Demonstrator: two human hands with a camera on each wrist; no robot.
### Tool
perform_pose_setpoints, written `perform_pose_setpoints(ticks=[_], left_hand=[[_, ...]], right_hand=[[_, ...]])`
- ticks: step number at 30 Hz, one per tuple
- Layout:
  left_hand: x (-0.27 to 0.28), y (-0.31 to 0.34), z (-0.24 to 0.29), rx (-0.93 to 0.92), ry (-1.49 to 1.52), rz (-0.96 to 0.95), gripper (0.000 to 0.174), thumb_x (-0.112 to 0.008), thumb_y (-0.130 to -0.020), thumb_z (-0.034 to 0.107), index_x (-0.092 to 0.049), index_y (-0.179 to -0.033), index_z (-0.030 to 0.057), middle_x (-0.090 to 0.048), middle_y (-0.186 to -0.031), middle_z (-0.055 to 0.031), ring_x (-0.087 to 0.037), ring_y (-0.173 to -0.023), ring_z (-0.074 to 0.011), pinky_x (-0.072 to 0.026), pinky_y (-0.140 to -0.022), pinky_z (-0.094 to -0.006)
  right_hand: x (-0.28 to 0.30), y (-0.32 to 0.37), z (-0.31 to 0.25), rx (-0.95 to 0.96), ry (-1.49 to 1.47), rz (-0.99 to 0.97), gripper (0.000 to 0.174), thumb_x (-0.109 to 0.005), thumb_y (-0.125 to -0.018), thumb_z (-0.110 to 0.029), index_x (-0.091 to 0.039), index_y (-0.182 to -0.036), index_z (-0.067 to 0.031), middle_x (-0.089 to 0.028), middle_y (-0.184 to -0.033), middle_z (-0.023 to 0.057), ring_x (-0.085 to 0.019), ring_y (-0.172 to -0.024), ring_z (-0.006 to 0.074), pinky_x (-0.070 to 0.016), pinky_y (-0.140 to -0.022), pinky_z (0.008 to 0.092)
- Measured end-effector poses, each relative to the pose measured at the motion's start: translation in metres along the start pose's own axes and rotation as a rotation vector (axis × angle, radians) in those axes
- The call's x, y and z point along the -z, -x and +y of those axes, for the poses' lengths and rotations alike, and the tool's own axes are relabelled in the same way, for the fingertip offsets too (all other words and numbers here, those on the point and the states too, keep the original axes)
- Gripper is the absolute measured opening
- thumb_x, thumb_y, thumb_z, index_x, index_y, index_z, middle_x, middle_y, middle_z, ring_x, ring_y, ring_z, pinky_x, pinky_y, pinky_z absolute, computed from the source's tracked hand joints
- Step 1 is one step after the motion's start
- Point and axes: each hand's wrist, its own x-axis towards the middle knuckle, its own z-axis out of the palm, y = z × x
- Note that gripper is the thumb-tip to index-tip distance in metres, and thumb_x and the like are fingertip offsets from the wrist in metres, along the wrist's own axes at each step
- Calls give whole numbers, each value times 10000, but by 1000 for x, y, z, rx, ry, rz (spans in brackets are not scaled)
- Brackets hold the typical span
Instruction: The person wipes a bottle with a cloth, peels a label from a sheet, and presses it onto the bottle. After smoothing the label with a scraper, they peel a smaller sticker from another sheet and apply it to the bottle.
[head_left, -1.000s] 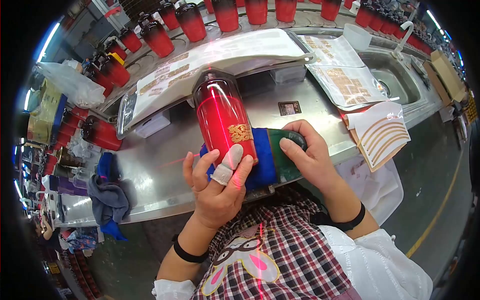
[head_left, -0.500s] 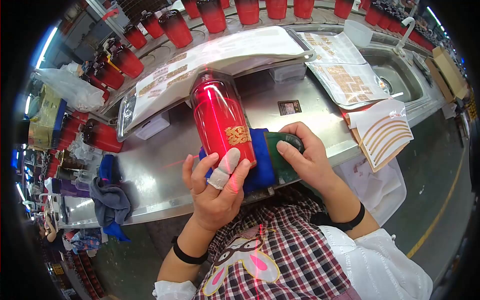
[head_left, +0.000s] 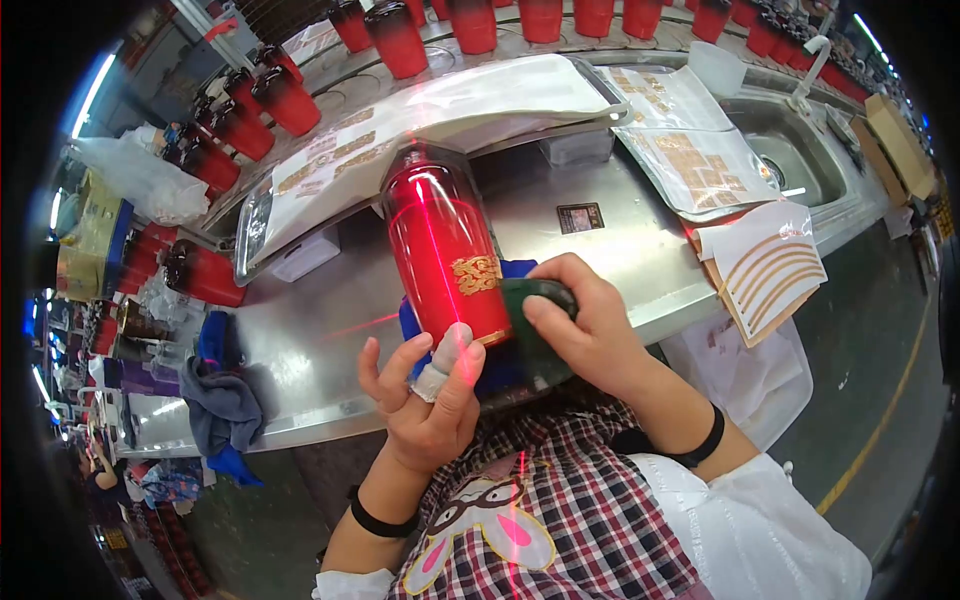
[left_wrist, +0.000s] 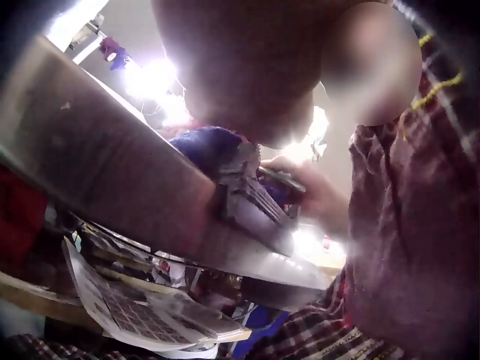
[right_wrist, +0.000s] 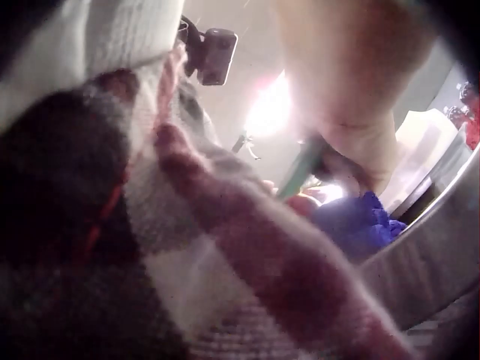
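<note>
A red glass bottle [head_left: 435,235] with a dark neck end lies tilted on a blue cloth [head_left: 518,268], its base toward me. Near the base, its side carries a gold dragon-like decal [head_left: 476,275]. My left hand [head_left: 425,410] has loosely extended fingers at the base end; a pale wrapped finger [head_left: 450,350] touches the bottle there. My right hand [head_left: 590,325] grips a green scraper [head_left: 525,335] with a dark rounded handle, its edge right beside the decal. The right wrist view shows the scraper [right_wrist: 301,171] as a green strip above the blue cloth [right_wrist: 356,221].
Behind the bottle stands a tray [head_left: 480,95] with white decal sheets. More decal sheets [head_left: 690,165] lie right, near a sink [head_left: 800,150]. Red bottles [head_left: 400,45] line the conveyor at the back. A grey cloth [head_left: 218,395] hangs over the front edge at left.
My right hand has brought the scraper left, from over the blue cloth to the bottle's side. My left fingers have slid down toward the base. The back-row bottles have shifted right.
</note>
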Motion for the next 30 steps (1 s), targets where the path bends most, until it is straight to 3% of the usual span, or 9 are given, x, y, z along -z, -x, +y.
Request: perform_pose_setpoints(ticks=[3, 7, 11, 15, 18, 19, 22, 23, 30], left_hand=[[0, 1, 3, 1, 8, 0, 390, -645, -788, 11, -676, -1169, 89, -675, -1190, -114, -529, -1185, -287, -242, -1135, -582], [-3, -2, 2, -63, 6, 29, 387, -638, -775, 6, -689, -1145, 107, -683, -1136, -86, -527, -1182, -275, -245, -1136, -579], [-5, -11, 2, -148, -76, 13, 414, -656, -736, 40, -699, -1125, 174, -669, -998, -19, -525, -1126, -229, -261, -1128, -575], [-11, -24, 6, -217, -116, -40, 352, -643, -761, 82, -706, -1092, 183, -653, -992, -9, -514, -1101, -220, -271, -1124, -564], [-7, -28, 4, -134, 32, -23, 362, -666, -750, 94, -708, -1096, 193, -659, -1077, -37, -515, -1091, -222, -276, -1125, -544], [-7, -22, -2, -132, 65, 5, 440, -674, -747, 78, -670, -1181, 142, -657, -1177, -114, -510, -1135, -271, -271, -1127, -545], [-3, -18, -1, 151, 162, 3, 556, -671, -763, 49, -574, -1310, 69, -602, -1304, -182, -489, -1200, -336, -256, -1129, -559], [-6, -16, -2, 161, 156, -34, 634, -664, -801, 64, -464, -1400, 16, -538, -1382, -213, -454, -1267, -388, -226, -1141, -565], [-3, -29, 3, 193, -38, -119, 755, -728, -776, 141, -421, -1456, 23, -453, -1467, -218, -379, -1378, -407, -143, -1179, -560]], right_hand=[[0, 4, -8, -73, -132, 0, 258, -640, -909, -167, -575, -1084, 12, -656, -852, 127, -634, -770, 179, -512, -710, 326], [0, 3, -2, -31, -19, -8, 263, -647, -909, -161, -574, -1090, 14, -648, -860, 90, -609, -789, 122, -510, -709, 290], [6, 6, 4, -138, -176, 23, 256, -652, -913, -148, -574, -1096, 13, -647, -886, 66, -593, -810, 99, -512, -724, 273], [9, 7, 7, -93, -168, 52, 253, -653, -918, -146, -570, -1099, 11, -643, -890, 62, -587, -813, 90, -508, -719, 266], [12, 6, 6, -118, -216, 64, 249, -655, -918, -147, -572, -1094, 7, -643, -890, 66, -588, -822, 94, -507, -731, 269], [11, 5, 5, -116, -220, 59, 247, -654, -918, -149, -573, -1092, 7, -646, -890, 71, -593, -825, 101, -507, -736, 275], [-3, 1, -6, -21, -116, 23, 249, -653, -914, -155, -575, -1088, 6, -655, -890, 96, -616, -821, 142, -510, -743, 302], [-6, -1, -8, 13, -57, -35, 260, -652, -910, -160, -574, -1092, 8, -658, -891, 111, -628, -823, 164, -513, -743, 317], [-8, -1, -3, -48, -159, -19, 266, -649, -916, -167, -566, -1095, 11, -655, -889, 124, -632, -809, 170, -518, -742, 312]])
